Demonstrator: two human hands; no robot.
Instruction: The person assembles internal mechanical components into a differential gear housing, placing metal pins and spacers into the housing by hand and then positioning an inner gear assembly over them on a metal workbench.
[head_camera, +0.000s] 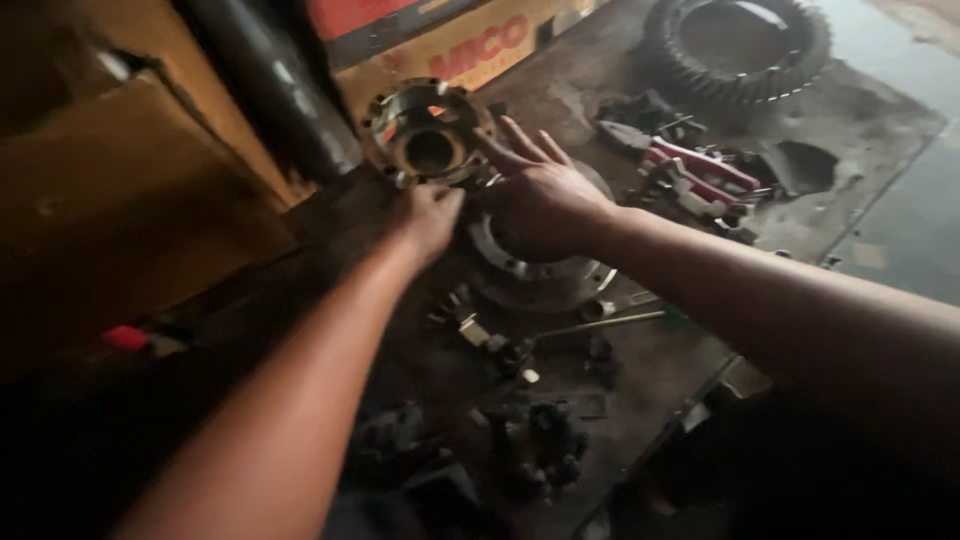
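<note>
now | left hand (428, 215) fingers on flanged housing (428, 133) | right hand (540, 190) released, spread | ring gear (737, 45) well apart

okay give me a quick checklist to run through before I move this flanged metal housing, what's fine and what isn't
1. Left hand on the flanged housing: ok, fingers touch its lower rim.
2. Right hand has a grip: not ok, it lies open and flat over the round part beside the housing.
3. Housing lies flat: not ok, it is tilted, its bore facing the camera.
4. Space near the hands: not ok, loose bolts and a rod lie just below.
5. Red-handled tools out of the way: ok, off to the right.
6. Housing bolts fitted: cannot tell, too blurred.
</note>
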